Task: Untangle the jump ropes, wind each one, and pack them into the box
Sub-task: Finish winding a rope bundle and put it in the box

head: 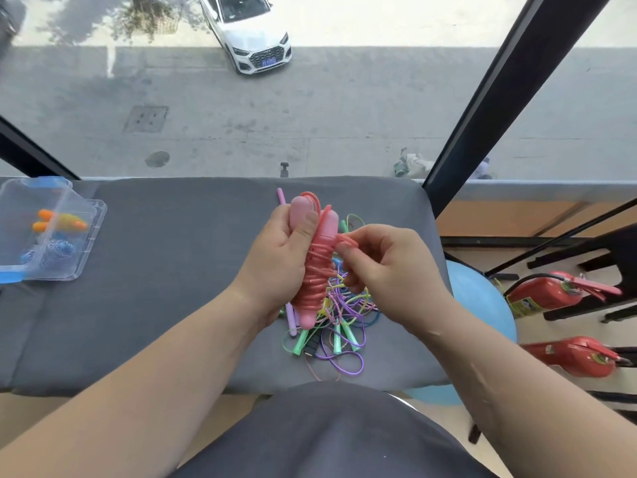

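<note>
My left hand [275, 257] grips the two pink handles of a pink jump rope [315, 270], with the pink cord coiled around them. My right hand [382, 267] pinches the loose end of that pink cord beside the handles. Both hands hover above a tangle of purple, green and yellow jump ropes [337, 326] lying on the grey padded table [155, 288]. A clear plastic box [51, 232] sits open at the table's far left, holding an orange-handled rope and a blue wound rope.
A window runs behind the table, with a black frame post [482, 108] at the right. Two red fire extinguishers [551, 294] and a blue ball [482, 305] sit on the floor to the right, near black chair legs.
</note>
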`<state>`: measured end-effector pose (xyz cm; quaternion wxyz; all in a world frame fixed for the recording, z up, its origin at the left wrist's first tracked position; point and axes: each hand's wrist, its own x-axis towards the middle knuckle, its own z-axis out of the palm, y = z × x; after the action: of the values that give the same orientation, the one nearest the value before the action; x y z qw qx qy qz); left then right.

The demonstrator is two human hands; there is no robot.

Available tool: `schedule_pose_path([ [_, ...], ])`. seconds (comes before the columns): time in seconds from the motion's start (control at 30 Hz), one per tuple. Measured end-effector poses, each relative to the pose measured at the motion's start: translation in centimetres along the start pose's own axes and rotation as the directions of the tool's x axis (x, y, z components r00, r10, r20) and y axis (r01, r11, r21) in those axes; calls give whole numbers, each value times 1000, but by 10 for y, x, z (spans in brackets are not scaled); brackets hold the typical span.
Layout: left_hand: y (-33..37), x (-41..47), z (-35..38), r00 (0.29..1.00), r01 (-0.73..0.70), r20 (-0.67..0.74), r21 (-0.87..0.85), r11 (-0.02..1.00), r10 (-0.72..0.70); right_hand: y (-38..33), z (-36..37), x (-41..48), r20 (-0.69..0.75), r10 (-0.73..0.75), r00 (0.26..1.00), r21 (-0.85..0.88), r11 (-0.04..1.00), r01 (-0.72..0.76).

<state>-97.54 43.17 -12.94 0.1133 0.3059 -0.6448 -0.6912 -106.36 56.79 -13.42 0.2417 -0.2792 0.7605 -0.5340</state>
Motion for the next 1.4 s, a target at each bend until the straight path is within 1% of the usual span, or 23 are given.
schedule_pose_path([
  [0.07,-1,-1,0,996,71,-51,-68,995,-75,2,0,0,6,-82,997,-96,992,82],
  [0.13,1,-2,1,987,150,-24,-167,975,-156,4,-5,2,31,-151,988,-112,982,154],
  [0.17,3,-3,0,982,189,16,-228,955,-191,5,-8,3,59,-158,986,-78,984,163],
  [0.23,6,-5,-1,965,260,98,-312,914,-242,4,-15,3,125,-118,985,61,992,111],
  [0.3,8,-6,-6,940,331,193,-323,886,-281,1,-20,4,173,-98,980,193,979,64],
  [0.4,11,-11,-10,893,398,344,-297,868,-291,-4,-22,7,210,-101,973,322,946,29],
  [0.5,13,-14,-11,879,394,397,-291,872,-265,-6,-23,9,205,-80,976,458,889,-23],
  [0.63,17,-13,-12,874,390,406,-256,885,-268,-5,-16,6,172,-60,983,549,834,-45],
  [0.7,18,-12,-15,878,375,398,-225,899,-267,-5,-12,6,137,-67,988,543,840,-19],
  [0.77,17,-11,-16,881,369,392,-219,903,-264,-7,-11,6,102,-86,991,480,877,27],
  [0.87,12,-11,-19,857,429,418,-254,867,-301,-11,-14,6,96,-104,990,415,908,55],
  [0.97,8,-10,-19,831,467,461,-274,841,-312,-14,-14,6,116,-97,988,418,908,40],
  [1.07,8,-11,-18,821,403,519,-229,886,-239,-12,-10,4,90,-114,989,380,922,71],
  [1.13,9,-10,-18,843,305,503,-154,940,-191,-8,-9,3,91,-147,985,275,954,116],
  [1.2,13,-10,-18,862,200,480,-27,979,-163,-7,-10,1,125,-178,976,140,977,160],
  [1.27,12,-7,-19,881,105,456,78,991,-129,-6,-11,1,155,-207,966,41,978,203],
  [1.3,11,-6,-19,889,67,446,105,992,-107,-6,-11,0,161,-220,962,26,975,219],
  [1.33,9,-5,-19,895,39,438,101,994,-79,-7,-12,0,161,-233,959,30,972,231],
  [1.4,4,-6,-18,906,19,423,10,1000,-21,-9,-11,-1,154,-252,955,70,967,244],
])
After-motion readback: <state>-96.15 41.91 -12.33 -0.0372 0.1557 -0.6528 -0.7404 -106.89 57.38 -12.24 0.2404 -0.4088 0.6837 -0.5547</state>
